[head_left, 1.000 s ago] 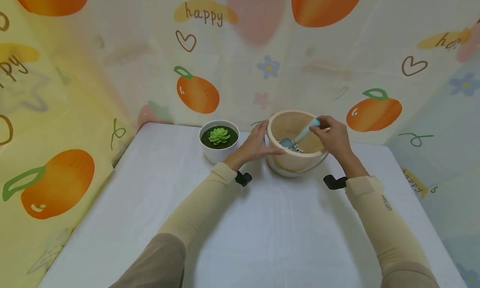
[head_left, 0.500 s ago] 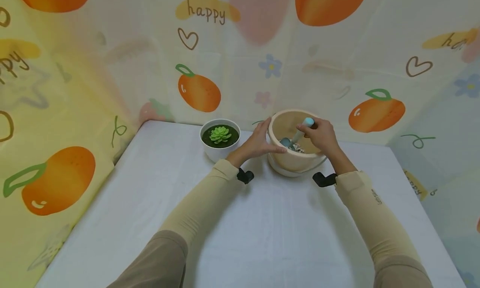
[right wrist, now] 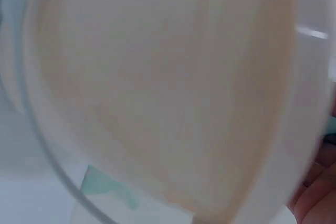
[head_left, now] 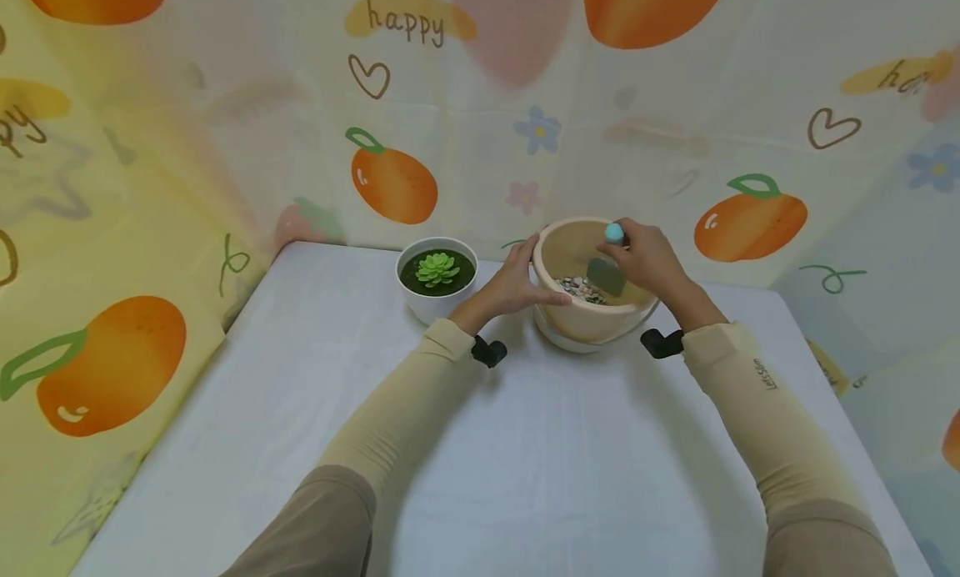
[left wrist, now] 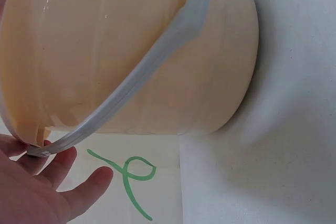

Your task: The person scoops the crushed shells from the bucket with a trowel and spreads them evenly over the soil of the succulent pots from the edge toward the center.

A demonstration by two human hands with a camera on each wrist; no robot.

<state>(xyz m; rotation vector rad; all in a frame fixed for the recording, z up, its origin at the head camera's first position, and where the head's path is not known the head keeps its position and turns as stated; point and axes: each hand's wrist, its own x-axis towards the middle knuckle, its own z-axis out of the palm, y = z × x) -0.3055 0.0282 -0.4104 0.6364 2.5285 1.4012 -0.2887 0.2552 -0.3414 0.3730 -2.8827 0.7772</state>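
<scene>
A cream bucket (head_left: 592,320) with a grey carrying handle (left wrist: 126,87) stands on the table, small mixed pebbles (head_left: 579,288) at its bottom. My left hand (head_left: 510,288) holds its left side, thumb along the front rim; in the left wrist view several fingers touch the wall near the handle's joint. Over the bucket's right rim, my right hand (head_left: 651,260) pinches the light-blue handle end of a toy shovel (head_left: 614,233). The shovel's grey-blue blade (head_left: 606,277) is inside the bucket, right of the pebbles. In the right wrist view the bucket hides most of that hand.
Left of the bucket stands a white pot (head_left: 429,308) with a green succulent (head_left: 437,269) in dark soil. A white cloth covers the table (head_left: 555,460). Printed curtains (head_left: 465,160) hang close behind the bucket and along both sides.
The shovel's blade has moved right, off the pebbles, and its handle now stands steeper. My right hand first went left, then slightly back right. My left hand stays on the bucket.
</scene>
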